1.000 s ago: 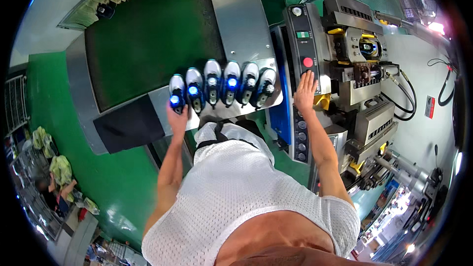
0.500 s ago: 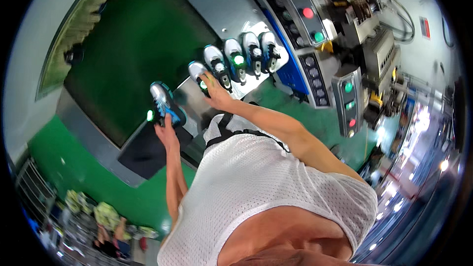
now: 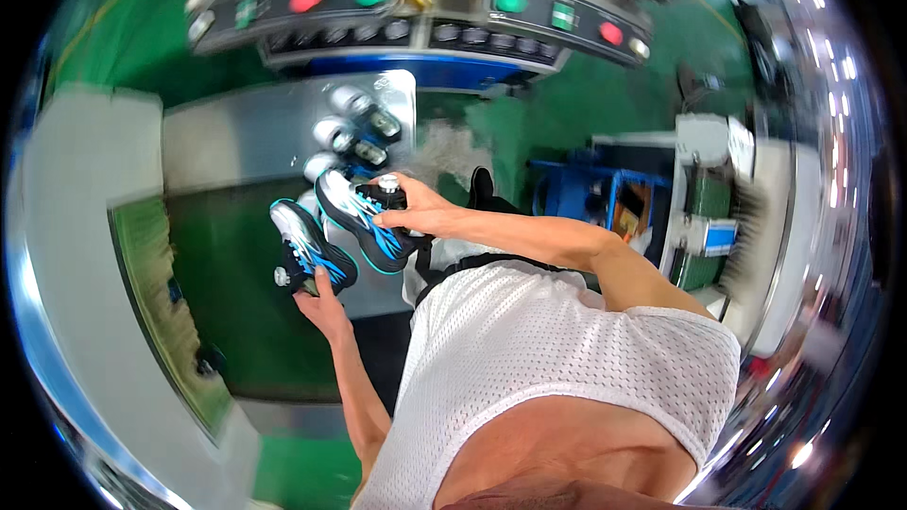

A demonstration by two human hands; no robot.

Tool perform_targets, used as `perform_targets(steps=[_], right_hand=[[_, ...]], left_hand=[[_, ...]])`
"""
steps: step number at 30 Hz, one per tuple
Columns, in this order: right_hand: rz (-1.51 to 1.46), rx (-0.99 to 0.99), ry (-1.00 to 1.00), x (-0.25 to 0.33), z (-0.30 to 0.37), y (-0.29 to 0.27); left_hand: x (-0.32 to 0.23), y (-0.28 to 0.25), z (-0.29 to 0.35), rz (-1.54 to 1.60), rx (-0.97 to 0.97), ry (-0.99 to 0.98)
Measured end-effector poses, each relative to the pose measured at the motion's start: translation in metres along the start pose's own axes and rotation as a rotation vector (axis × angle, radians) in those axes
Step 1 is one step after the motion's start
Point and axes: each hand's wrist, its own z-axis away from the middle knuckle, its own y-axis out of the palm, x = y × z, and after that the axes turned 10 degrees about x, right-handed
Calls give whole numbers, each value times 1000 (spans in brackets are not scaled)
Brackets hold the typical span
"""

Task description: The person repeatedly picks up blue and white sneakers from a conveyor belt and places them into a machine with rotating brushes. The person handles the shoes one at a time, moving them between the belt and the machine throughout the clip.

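Bright overhead light, heavy motion blur, fisheye-warped edges.

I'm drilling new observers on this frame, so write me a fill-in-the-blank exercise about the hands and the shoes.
1. The left hand holds one ____ with blue stripes.
2. The right hand grips a second shoe, so the shoes in hand number ____.
3. More shoes wait on the grey ____ beyond the hands.
4. The floor around the machines is painted ____.

Missing words: shoe; two; table; green
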Motion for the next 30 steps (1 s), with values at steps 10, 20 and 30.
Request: perform_targets(steps=[10, 20, 30], right_hand=[[-230, -888, -501, 79, 210, 194], [-53, -2088, -527, 147, 368, 365], [-57, -2248, 175, 23, 472, 21]], left_hand=[[-216, -88, 67, -177, 929, 302], [-411, -67, 144, -217, 1537, 772], [-297, 395, 261, -376, 1598, 1082]])
